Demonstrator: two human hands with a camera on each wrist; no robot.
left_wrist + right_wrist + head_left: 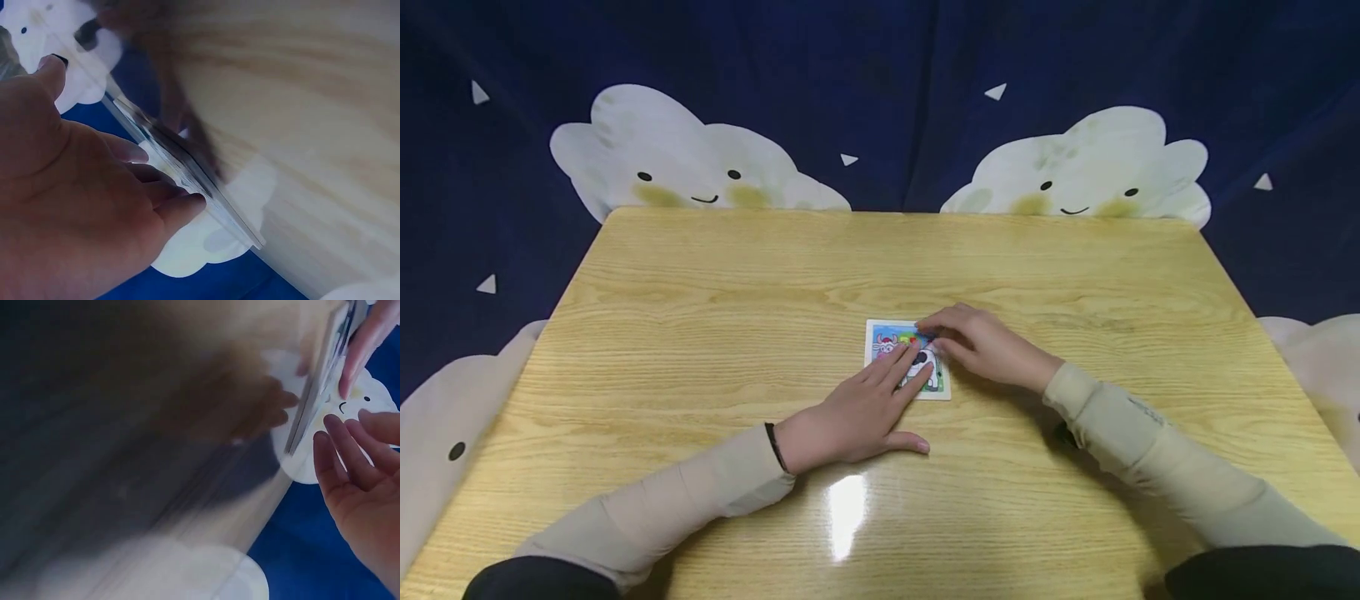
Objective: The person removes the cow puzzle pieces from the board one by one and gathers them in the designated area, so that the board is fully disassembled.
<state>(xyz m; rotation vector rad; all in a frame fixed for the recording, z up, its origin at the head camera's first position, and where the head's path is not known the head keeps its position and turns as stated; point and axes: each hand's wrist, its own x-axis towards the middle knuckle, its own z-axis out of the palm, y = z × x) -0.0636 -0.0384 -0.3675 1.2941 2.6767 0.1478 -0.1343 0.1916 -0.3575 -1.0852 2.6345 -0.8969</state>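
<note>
A small square board with a cow picture (886, 333) and a pale border lies flat on the table. My left hand (857, 417) rests its outstretched fingers across the picture, covering part of the cow, with the thumb spread to the side over the wood. In the left wrist view, the left hand's fingertips (190, 203) lie at the board's surface, and its thin edge (219, 200) shows. My right hand (988, 346) reaches over the upper right corner, fingers bent loosely. From the right wrist view, the right hand's fingers (350, 450) are beside the board (319, 381), with nothing visible between them.
The light wooden table (737, 275) stretches around both hands and shines with a bright reflection (847, 512) near the front. Behind it hangs a dark blue cloth (880, 83) with smiling white clouds (677, 158). Both forearms wear light sleeves (670, 500).
</note>
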